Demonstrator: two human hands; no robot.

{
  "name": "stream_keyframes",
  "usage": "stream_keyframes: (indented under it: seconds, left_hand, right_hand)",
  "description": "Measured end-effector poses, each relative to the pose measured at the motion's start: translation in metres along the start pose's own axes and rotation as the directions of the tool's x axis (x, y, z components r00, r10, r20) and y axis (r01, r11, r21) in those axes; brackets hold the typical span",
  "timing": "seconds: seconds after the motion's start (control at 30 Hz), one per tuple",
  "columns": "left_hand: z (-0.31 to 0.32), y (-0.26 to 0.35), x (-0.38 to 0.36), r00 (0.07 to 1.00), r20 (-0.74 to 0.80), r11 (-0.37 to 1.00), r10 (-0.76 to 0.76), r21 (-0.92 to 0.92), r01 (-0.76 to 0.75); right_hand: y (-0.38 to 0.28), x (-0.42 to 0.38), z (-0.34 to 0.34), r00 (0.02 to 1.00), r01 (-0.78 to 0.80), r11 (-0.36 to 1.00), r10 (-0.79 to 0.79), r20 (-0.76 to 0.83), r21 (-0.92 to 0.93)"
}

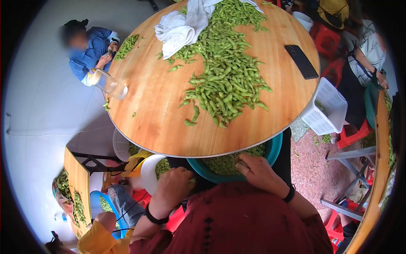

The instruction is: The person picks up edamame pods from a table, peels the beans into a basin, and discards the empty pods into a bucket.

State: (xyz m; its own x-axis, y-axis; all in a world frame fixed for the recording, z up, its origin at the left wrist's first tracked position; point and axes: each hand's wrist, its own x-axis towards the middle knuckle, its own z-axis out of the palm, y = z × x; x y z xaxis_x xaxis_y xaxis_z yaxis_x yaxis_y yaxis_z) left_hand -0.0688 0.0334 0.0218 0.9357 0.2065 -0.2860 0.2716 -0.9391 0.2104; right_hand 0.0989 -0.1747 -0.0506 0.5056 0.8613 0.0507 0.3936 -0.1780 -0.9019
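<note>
My left hand (174, 188) is closed beside a white bowl (149, 174) at the near edge of the round table. A bit of green pod shows at its fingers. My right hand (259, 170) is over the right side of a teal basin (277, 148), its fingers bent together; what they hold, if anything, is too small to tell. Shelled green beans (222, 164) lie in the basin, partly hidden beneath the tabletop. A long heap of edamame pods (228, 80) spreads over the round wooden table (156, 114) in front of me.
On the table are a white cloth (177, 31), a black phone (301, 62) and a clear pitcher (111, 86). A person in blue (91, 51) sits at the left edge with a small pod pile. To the right stand a white basket (325, 106) and red stools (326, 40).
</note>
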Motion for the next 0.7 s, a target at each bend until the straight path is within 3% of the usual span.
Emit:
stream_keyframes:
  seconds: [0.03,0.1,0.17,0.27,0.3,0.37,0.4,0.47,0.5,0.53,0.57,0.7]
  left_hand:
    - [-0.004,-0.002,0.002,1.000,-0.004,1.000,-0.007,0.003,0.007]
    - [-0.018,-0.007,0.017,0.951,-0.309,0.999,0.022,-0.039,-0.036]
    - [-0.018,-0.018,0.051,0.785,-0.606,0.986,0.124,-0.011,-0.164]
    - [-0.019,-0.032,0.097,0.705,-0.674,0.965,0.222,0.047,-0.259]
    - [-0.014,-0.037,0.103,0.701,-0.677,0.963,0.227,0.047,-0.267]
    - [-0.009,-0.044,0.112,0.801,-0.561,0.975,0.209,0.060,-0.213]
    - [-0.011,-0.038,0.110,0.801,-0.559,0.974,0.215,0.059,-0.220]
    - [-0.018,-0.018,0.095,0.881,-0.470,0.889,0.047,-0.382,-0.251]
    - [-0.014,-0.010,0.090,0.884,-0.465,0.888,0.054,-0.383,-0.256]
    - [-0.007,-0.001,0.084,0.936,-0.351,0.656,-0.004,-0.707,-0.263]
    - [-0.001,0.007,0.078,0.976,-0.217,0.327,-0.013,-0.923,-0.201]
    - [0.010,0.025,0.066,0.968,-0.252,0.270,-0.002,-0.932,-0.242]
  right_hand:
    - [-0.003,0.000,-0.002,0.998,-0.058,0.998,0.057,0.020,0.014]
    - [-0.009,0.002,-0.002,0.993,-0.112,0.993,0.111,0.049,0.027]
    - [-0.017,0.007,-0.001,0.985,-0.141,0.983,0.129,0.112,0.113]
    - [-0.027,0.011,-0.001,0.980,-0.147,0.982,0.128,0.154,0.120]
    - [-0.026,0.010,-0.001,0.981,-0.147,0.982,0.130,0.146,0.114]
    - [-0.020,0.008,0.000,0.986,-0.111,0.978,0.087,0.142,0.177]
    - [-0.022,0.008,-0.001,0.986,-0.116,0.978,0.092,0.137,0.176]
    - [-0.026,0.009,-0.006,0.977,-0.181,0.940,0.137,0.166,0.290]
    - [-0.029,0.010,-0.007,0.977,-0.186,0.938,0.144,0.160,0.293]
    - [-0.032,0.011,-0.006,0.976,-0.205,0.905,0.161,0.147,0.372]
    - [-0.034,0.012,-0.005,0.975,-0.220,0.867,0.178,0.134,0.448]
    - [-0.039,0.018,-0.004,0.979,-0.202,0.845,0.160,0.126,0.495]
